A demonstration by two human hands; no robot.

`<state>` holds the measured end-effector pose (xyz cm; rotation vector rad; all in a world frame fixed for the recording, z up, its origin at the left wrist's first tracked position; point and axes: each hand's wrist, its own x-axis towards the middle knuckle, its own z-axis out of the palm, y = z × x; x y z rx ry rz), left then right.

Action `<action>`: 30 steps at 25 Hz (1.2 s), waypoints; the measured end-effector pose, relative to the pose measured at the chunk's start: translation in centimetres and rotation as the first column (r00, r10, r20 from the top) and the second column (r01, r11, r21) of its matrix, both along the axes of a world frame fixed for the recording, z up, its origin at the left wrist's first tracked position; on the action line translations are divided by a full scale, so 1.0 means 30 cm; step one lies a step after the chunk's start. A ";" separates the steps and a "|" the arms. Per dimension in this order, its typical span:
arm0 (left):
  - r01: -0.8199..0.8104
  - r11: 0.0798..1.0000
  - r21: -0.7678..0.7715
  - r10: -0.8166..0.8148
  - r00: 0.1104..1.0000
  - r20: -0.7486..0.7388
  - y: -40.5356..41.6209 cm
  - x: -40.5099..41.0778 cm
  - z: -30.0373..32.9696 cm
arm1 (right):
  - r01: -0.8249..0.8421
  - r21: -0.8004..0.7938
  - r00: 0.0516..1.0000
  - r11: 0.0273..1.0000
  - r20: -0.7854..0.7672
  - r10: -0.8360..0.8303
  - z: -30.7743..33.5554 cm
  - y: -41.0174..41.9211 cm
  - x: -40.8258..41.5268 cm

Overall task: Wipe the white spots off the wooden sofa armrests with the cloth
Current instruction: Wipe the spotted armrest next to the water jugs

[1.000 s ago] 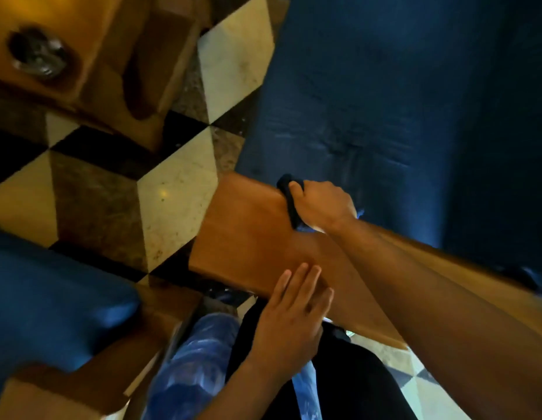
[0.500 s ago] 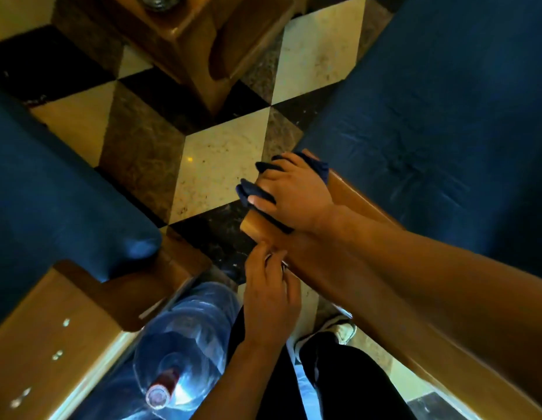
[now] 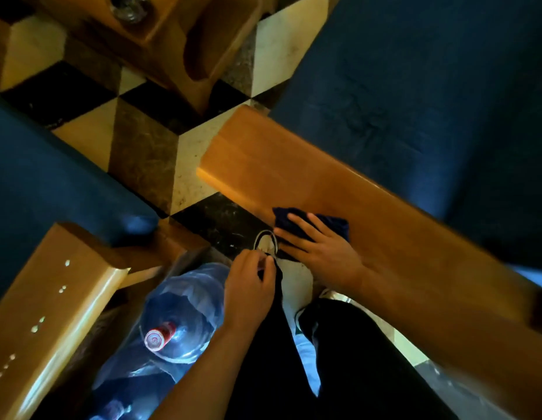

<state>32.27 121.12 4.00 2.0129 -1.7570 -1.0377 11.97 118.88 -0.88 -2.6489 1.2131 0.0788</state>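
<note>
A wooden armrest (image 3: 294,165) of the blue sofa runs from centre to lower right, and no spots show on its bare top. My right hand (image 3: 321,253) presses a dark blue cloth (image 3: 333,224) flat against the armrest's near edge, fingers spread over it. My left hand (image 3: 251,286) hangs loosely curled beside my dark trouser leg, off the wood. A second wooden armrest (image 3: 42,316) at lower left carries a row of several white spots (image 3: 39,324).
A large clear water bottle (image 3: 184,316) with a red cap stands on the floor between the two armrests. Blue cushions (image 3: 415,86) lie right and left. A wooden table leg (image 3: 200,50) stands at the top on a checkered tile floor. My shoes are below.
My right hand slid the cloth back from the armrest's front tip toward me along its near edge. My left hand came off the wood and dropped beside my leg.
</note>
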 end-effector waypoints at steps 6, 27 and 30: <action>0.568 0.812 0.136 -0.571 0.821 -0.013 0.037 -0.292 0.133 | 0.286 0.012 0.957 0.958 -0.044 -0.285 0.059 0.600 -0.371; 0.018 0.745 0.667 0.523 0.605 -0.601 -0.047 -0.259 0.481 | 0.192 0.952 -0.107 0.238 0.261 -0.959 0.665 0.180 -0.080; -0.198 0.750 0.631 0.636 0.478 -0.606 -0.033 -0.039 0.497 | 0.243 0.853 0.378 0.462 0.355 -0.855 0.666 0.064 0.115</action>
